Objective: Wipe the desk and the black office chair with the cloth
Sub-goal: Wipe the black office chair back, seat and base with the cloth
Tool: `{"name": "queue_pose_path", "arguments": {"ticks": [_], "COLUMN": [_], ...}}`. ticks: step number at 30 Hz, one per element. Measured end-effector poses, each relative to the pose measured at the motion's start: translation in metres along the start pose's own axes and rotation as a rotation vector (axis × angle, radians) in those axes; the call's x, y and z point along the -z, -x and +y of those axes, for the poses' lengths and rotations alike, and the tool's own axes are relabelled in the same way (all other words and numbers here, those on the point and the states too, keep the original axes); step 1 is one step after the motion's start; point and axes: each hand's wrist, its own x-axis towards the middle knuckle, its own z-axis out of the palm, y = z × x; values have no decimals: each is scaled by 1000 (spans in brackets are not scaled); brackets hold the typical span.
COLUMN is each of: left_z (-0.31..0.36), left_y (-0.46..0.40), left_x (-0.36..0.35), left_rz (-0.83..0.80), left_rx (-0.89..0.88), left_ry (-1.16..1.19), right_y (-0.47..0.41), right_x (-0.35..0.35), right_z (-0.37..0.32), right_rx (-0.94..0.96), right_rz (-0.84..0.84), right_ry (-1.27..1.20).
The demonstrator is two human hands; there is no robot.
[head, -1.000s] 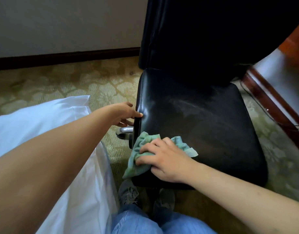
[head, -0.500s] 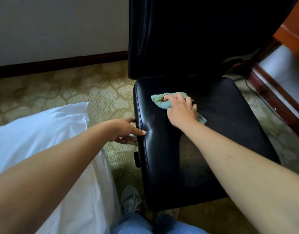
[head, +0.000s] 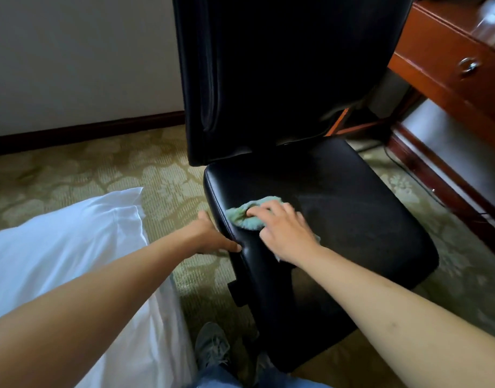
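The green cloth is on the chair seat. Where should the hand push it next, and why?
Probably sideways, toward the seat's right half. The right hand presses the green cloth near the left edge of the black chair seat, while the left hand steadies that edge. The broad right side lies uncovered by the cloth, so it likely needs wiping.

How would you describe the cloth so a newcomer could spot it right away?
Start at the black office chair in the middle of the view, beside the wooden desk. On the left part of its seat, the right hand presses a small crumpled cloth, while the left hand grips the seat edge. It is the only pale green thing against the black seat.
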Motion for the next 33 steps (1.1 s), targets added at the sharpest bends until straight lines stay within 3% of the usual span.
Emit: {"name": "queue_pose_path", "arguments": {"ticks": [7,10,14,21,25,29,33], "left_z": [63,72,66,67,67,84,128], "left_y": [-31,-51,-55,-41,-39,-41,-58], "left_x": [25,25,24,18,17,27,36], "left_rz": [426,373,354,352,324,251,248], "left_rx": [-368,-326,-318,-299,-283,-238,-333], "left_ry": [-324,-417,-422,-443,-503,-702,-771], "right_y": [-76,-93,-78,-21,-33,-71,-126], "right_x": [31,31,17,-7,8,29,55], "right_z": [99,104,81,10,41,103,156], "right_rx": [-362,-421,-432,-119,-55,-218,-311], "right_rz": [54,94,98,23,38,95,104], "right_ry": [10,-29,102,31,36,53,57]}}
